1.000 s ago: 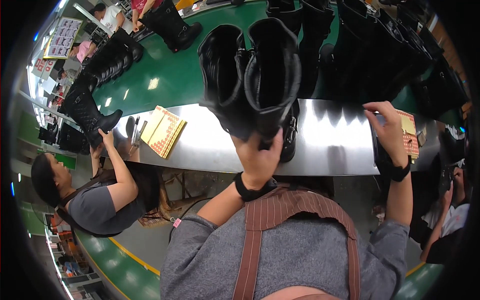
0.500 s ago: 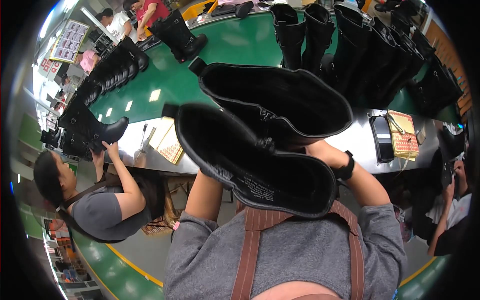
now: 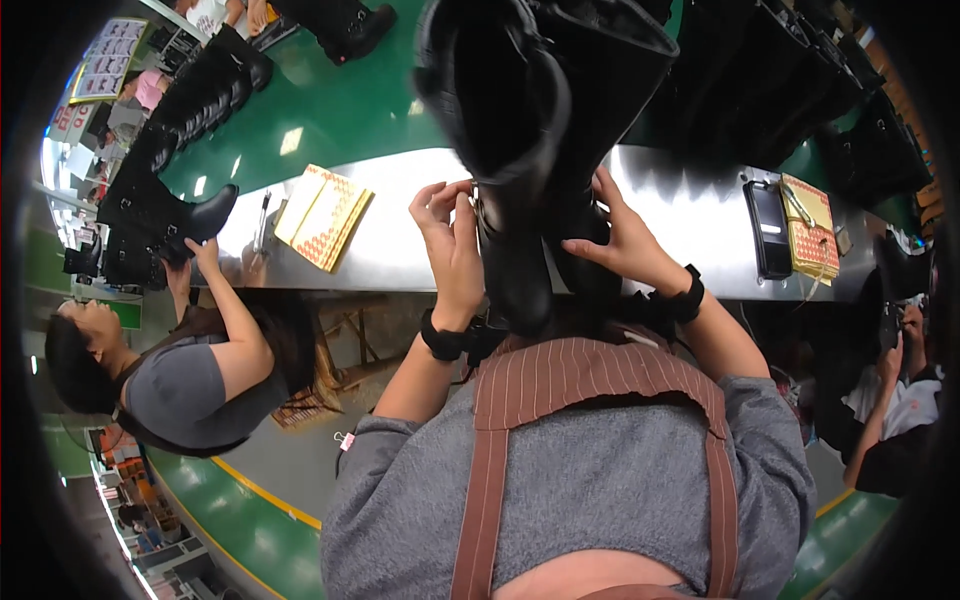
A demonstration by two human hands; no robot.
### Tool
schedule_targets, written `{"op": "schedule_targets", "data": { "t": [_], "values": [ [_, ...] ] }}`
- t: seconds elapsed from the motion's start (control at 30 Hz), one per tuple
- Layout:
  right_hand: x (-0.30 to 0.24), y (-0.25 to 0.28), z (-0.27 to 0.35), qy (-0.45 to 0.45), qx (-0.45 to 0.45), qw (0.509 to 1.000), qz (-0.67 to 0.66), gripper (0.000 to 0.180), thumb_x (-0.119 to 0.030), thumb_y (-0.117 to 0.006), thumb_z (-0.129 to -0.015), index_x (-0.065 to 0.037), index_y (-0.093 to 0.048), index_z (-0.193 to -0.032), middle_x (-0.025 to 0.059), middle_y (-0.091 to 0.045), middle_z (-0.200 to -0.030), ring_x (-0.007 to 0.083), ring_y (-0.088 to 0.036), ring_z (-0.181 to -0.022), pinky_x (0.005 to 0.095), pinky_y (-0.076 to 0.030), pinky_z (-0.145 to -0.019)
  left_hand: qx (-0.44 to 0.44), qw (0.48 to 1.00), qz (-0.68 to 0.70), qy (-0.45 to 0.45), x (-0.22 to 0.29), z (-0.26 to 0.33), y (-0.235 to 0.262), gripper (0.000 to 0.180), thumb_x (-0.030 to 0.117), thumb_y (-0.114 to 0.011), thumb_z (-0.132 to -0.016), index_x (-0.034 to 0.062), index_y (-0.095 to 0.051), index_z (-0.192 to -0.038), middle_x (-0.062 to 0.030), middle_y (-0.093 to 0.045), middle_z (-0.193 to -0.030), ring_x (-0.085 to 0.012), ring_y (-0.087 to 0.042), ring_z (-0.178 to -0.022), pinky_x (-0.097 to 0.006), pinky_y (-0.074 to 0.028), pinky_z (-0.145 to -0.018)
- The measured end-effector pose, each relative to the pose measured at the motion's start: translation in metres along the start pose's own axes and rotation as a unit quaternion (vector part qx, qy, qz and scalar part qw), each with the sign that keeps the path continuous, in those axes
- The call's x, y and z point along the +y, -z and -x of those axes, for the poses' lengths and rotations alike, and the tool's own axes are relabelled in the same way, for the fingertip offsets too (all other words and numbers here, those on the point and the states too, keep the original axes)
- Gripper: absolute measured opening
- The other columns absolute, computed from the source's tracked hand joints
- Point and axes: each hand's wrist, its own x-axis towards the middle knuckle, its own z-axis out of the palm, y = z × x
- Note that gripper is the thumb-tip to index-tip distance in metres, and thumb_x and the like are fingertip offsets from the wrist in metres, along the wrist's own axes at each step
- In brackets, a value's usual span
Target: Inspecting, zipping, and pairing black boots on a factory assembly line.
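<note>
Left boot [image 3: 515,240] and right boot [image 3: 610,75], both black, standing side by side at near edge of metal bench [image 3: 405,185], centre. Left hand [image 3: 452,252] curling fingers beside left boot's left side, can't tell if pinching. Right hand [image 3: 637,243] spreading thumb and fingers at right boot's right side. Yellow packet [image 3: 318,222] lying left, dark phone-like slab [image 3: 768,232] lying right.

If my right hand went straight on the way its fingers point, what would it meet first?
Most likely the right boot of the nearest black pair; your right hand looks against it, though depth is unclear.
</note>
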Motion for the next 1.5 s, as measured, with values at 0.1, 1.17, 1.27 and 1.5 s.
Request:
{"op": "schedule_targets", "data": {
  "t": [0.1,1.17,1.27,1.5],
  "values": [
    [0.003,0.003,0.013,-0.014,-0.054,0.998,0.039,0.1,-0.026,-0.08,-0.075,0.003,-0.018,-0.147,0.0303,-0.044,-0.137,0.0383,-0.046,-0.128,0.0386,-0.038,-0.106,-0.041,0.985,-0.098,-0.132,0.018,0.027,-0.012,0.046,0.013,-0.066,-0.085,0.0094,-0.029,-0.111,-0.0291,-0.021,-0.146,-0.0417,-0.03,-0.136,-0.052,-0.018,-0.113],
    [0.047,0.016,0.057,-0.079,0.283,0.945,0.144,0.015,0.001,-0.074,-0.067,-0.006,-0.07,-0.079,0.0047,-0.059,-0.065,0.0191,-0.054,-0.058,0.0298,-0.043,-0.054,0.038,0.906,-0.38,-0.184,-0.13,-0.485,-0.086,0.06,0.05,-0.075,-0.072,0.0023,-0.068,-0.108,-0.0254,-0.056,-0.12,-0.0401,-0.055,-0.111,-0.044,-0.046,-0.093],
    [0.046,0.015,0.054,-0.12,0.273,0.947,0.12,0.017,0.002,-0.075,-0.066,-0.007,-0.071,-0.079,0.0034,-0.058,-0.063,0.0178,-0.054,-0.058,0.0286,-0.043,-0.055,0.004,0.852,-0.52,0.064,-0.198,-0.475,-0.102,0.101,0.076,-0.067,-0.061,0.0344,-0.033,-0.147,-0.0222,-0.004,-0.157,-0.0462,-0.006,-0.143,-0.071,-0.019,-0.105],
    [0.048,0.017,0.046,-0.099,0.22,0.96,0.14,0.021,0.003,-0.077,-0.061,-0.008,-0.07,-0.077,0.0008,-0.056,-0.059,0.0172,-0.053,-0.056,0.0277,-0.043,-0.055,-0.107,0.772,-0.616,0.119,-0.276,-0.462,-0.099,0.068,0.068,-0.053,-0.083,0.0505,-0.029,-0.144,-0.015,0.002,-0.159,-0.0442,0.001,-0.144,-0.073,-0.013,-0.105]
  ]
}}
